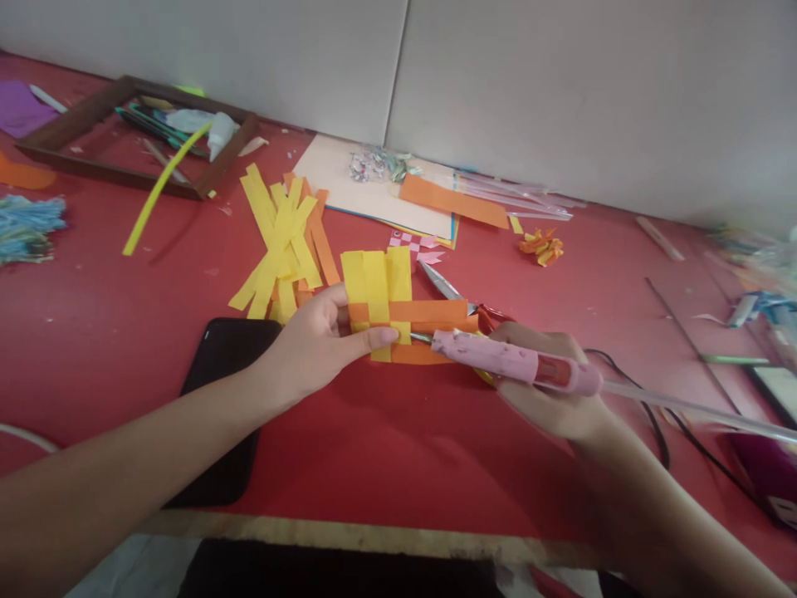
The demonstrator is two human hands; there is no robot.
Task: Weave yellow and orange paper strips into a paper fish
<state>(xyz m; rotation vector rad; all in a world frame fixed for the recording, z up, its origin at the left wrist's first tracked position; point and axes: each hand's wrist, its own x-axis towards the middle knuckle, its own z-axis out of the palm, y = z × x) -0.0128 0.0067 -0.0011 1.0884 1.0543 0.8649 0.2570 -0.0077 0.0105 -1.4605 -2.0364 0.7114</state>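
Observation:
A woven patch of yellow and orange paper strips [389, 309] lies on the red table [404, 448]. My left hand [317, 342] pinches its left edge, thumb below and fingers on top. My right hand [551, 386] grips a pink glue gun [516, 363] with a clear glue stick sticking out of its back. The metal nozzle touches the patch's right side near an orange strip.
Loose yellow and orange strips [283, 241] lie behind my left hand. Scissors [448, 291] rest beyond the patch. A black phone [224, 399] sits under my left wrist. A wooden frame [134, 133] holds pens and a glue bottle at back left. Paper sheets [379, 187] lie by the wall.

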